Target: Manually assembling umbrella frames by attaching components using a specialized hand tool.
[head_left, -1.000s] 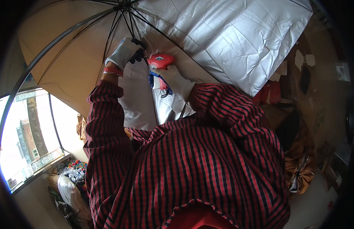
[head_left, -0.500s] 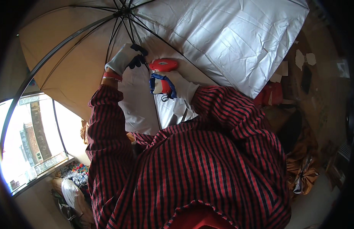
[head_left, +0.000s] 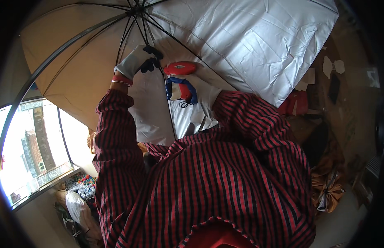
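Two gloved hands are up under an open umbrella (head_left: pixel 250 41), and we're watching the rib (head_left: pixel 167 97) between them! The left hand (head_left: pixel 139 62) is at that rib, dark fingertips curled in beside it; we cannot tell whether they truly pinch it. The right hand (head_left: pixel 204 89), just across the rib, has its blue fingers (head_left: pixel 192 91) wrapped firmly round a red hand tool (head_left: pixel 179 68), which sits below the hub (head_left: pixel 136 11) and in front of the silver lining. What could trip us up? If the left hand loosens, we reckon the rib could spring aside and spoil the aim. The tool's nose looks near those left fingertips, so a careless squeeze might nip the glove. And that dark cord loop (head_left: pixel 184 104) dangling below? It could snag, we'd say, should the tool swing towards the rib
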